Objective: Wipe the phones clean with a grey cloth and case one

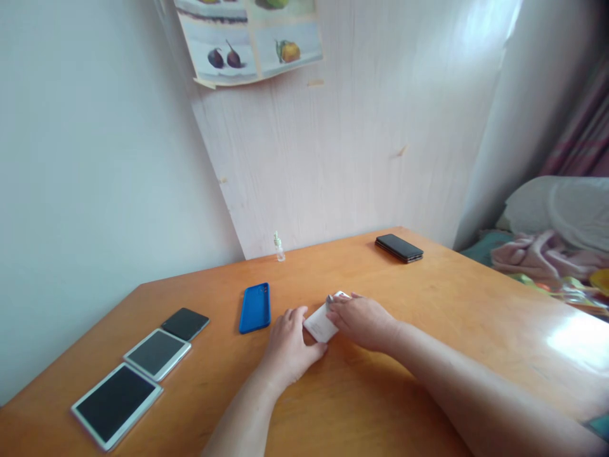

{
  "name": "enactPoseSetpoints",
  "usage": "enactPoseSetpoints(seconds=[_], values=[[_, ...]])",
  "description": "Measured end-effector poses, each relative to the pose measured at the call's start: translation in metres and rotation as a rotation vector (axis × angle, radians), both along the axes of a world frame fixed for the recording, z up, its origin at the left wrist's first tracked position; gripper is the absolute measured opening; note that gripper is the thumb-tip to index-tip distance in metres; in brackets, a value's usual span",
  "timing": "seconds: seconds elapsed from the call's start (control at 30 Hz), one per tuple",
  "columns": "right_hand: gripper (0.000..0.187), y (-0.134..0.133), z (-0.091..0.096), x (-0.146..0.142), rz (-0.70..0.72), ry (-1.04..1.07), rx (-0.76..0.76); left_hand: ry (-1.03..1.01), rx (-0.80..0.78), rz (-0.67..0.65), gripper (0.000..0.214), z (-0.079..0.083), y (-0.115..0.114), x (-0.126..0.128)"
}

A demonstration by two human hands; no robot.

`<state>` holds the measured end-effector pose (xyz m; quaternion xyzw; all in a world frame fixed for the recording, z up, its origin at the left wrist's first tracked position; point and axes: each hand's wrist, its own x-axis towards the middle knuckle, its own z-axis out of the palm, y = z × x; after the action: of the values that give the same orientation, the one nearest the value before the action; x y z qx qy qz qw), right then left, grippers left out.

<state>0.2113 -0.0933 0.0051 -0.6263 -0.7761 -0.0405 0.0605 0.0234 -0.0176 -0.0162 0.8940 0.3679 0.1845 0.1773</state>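
Observation:
A white phone (320,325) lies face down on the wooden table, slanting between my two hands. My left hand (288,346) grips its near left end, with the fingers at one edge and the thumb at the other. Across the far end of the phone, my right hand (360,319) presses down with its fingers together. A small grey bit (330,299) shows at those fingertips; its kind is too small to make out. Left of my left hand is an empty blue phone case (255,309), its open side up.
On the left, two white-framed tablets (117,404) (158,353) and a dark tablet (185,324) lie in a row. A small clear pump bottle (278,247) stands near the back edge. Stacked black phones (398,247) lie at the back right. Behind the wooden table (375,406) rises a wall.

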Motion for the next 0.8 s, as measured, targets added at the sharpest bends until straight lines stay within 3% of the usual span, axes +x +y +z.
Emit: enactPoseSetpoints(seconds=[0.07,0.27,0.33,0.47,0.5,0.67,0.73,0.8], values=[[0.025,0.004,-0.002,0.004,-0.069,-0.018,0.017,0.013,-0.009,0.012,0.067,0.001,-0.001,0.000],[0.038,-0.004,-0.005,-0.024,0.229,0.182,0.013,0.012,0.020,0.023,0.067,-0.002,-0.001,0.001],[0.041,-0.001,-0.005,-0.021,0.167,0.202,0.003,-0.002,0.011,0.030,0.070,-0.001,-0.001,0.001],[0.044,0.007,-0.006,-0.008,-0.113,0.182,0.001,-0.008,-0.002,0.035,0.077,-0.001,-0.002,0.002],[0.044,0.006,-0.006,-0.009,-0.117,0.184,0.000,-0.009,0.001,0.034,0.077,-0.002,-0.002,0.002],[0.043,-0.002,-0.008,-0.022,0.169,0.176,-0.009,-0.035,0.014,0.018,0.068,-0.005,0.000,0.001],[0.044,0.001,-0.008,-0.016,0.078,0.155,-0.024,-0.041,0.002,0.025,0.069,-0.004,0.000,0.001],[0.047,0.006,-0.007,-0.004,-0.135,0.133,-0.047,-0.038,-0.010,0.037,0.073,-0.001,-0.002,0.001]])
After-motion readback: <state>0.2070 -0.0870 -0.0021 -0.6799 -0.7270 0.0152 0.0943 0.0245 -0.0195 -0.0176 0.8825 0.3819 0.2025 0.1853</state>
